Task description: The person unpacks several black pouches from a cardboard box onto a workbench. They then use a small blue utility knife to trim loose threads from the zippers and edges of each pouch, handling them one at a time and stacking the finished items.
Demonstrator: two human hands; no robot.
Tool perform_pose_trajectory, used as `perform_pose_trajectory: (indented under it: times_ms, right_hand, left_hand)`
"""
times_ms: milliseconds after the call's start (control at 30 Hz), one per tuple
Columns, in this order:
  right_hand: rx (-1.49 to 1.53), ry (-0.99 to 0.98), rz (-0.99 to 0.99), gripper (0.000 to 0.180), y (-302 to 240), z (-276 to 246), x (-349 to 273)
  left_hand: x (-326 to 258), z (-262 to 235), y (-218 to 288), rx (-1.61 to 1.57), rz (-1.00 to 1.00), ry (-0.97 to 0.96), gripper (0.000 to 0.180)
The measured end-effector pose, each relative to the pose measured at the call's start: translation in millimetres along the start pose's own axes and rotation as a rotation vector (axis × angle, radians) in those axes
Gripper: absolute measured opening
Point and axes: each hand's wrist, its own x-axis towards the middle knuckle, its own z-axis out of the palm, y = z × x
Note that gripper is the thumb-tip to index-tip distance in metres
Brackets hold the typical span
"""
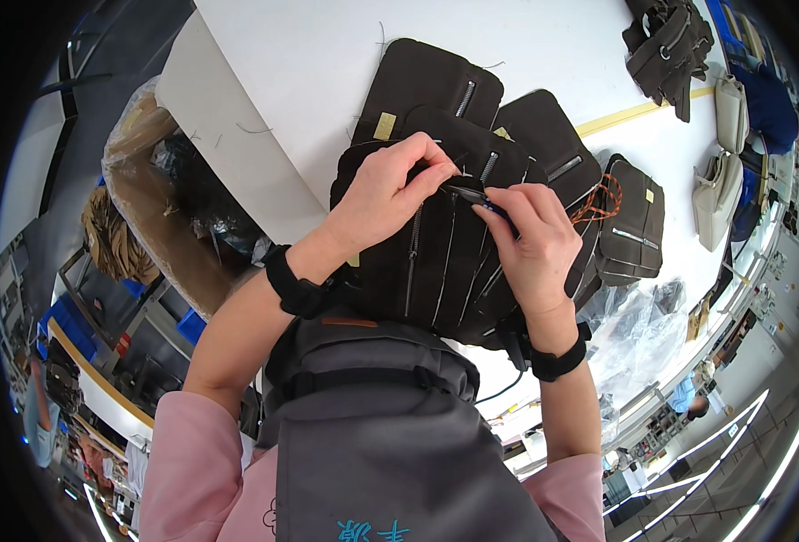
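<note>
Working now over dark zippered bag (427, 271), spread on white table (300, 81). Pinching with left hand (383, 190), thumb and forefinger closed together above bag's far part; cannot tell contents of pinch. Gripping 1 small pointed tool (465, 192) in right hand (542, 244), tip aimed at left fingers, just above bag. Beyond bag: more dark zippered pieces (418, 77). To bag's right: orange cord (589, 215), then smaller dark pouch (634, 217), crumpled clear plastic (639, 334). Close by bag's near edge: grey apron (372, 452).

Panels (431, 262) are dark brown, the cord (589, 215) orange, sleeves (192, 461) pink.
</note>
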Motion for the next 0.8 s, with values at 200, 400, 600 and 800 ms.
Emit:
perform_pose_trajectory:
  times_ms: [200, 400, 600, 800]
  right_hand:
    - [0.330, -0.038, 0.311, 0.028, -11, -4, -2]
    - [0.301, -0.245, 0.370, 0.016, -21, 6, -5]
    - [0.518, -0.112, 0.377, 0.020, -15, 5, 0]
    - [0.463, -0.238, 0.518, 0.034, -30, 10, -7]
  left_hand:
    - [-2, -1, 3, 0.002, -0.062, 0.009, 0.014]
    - [-2, 2, -8, -0.125, 0.003, 0.040, 0.013]
    - [-5, -2, -2, -0.061, -0.031, 0.035, 0.011]
    - [-4, 1, -7, -0.118, -0.009, 0.029, 0.014]
